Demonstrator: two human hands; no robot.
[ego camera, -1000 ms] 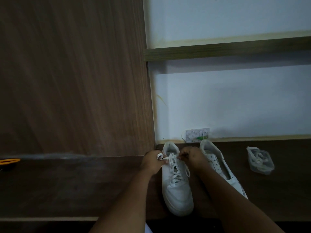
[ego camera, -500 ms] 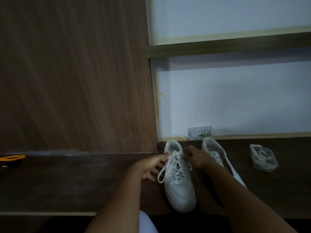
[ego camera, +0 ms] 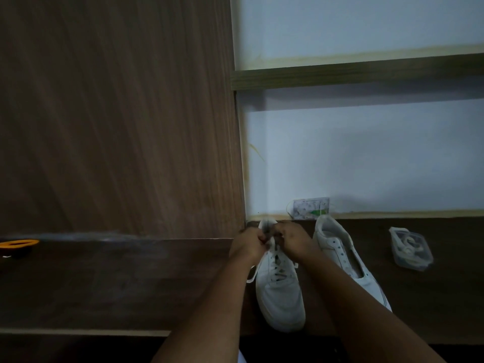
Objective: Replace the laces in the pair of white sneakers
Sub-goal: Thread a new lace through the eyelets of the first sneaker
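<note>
Both hands, left hand (ego camera: 250,243) and right hand (ego camera: 292,241), pinch the lace (ego camera: 272,242). They meet above the laced sneaker (ego camera: 280,292), at its collar end.

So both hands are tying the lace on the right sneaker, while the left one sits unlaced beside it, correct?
Not quite: the sides are swapped. The head view shows the left hand and right hand pinching the lace on the left sneaker; the unlaced one is the right sneaker.
</note>
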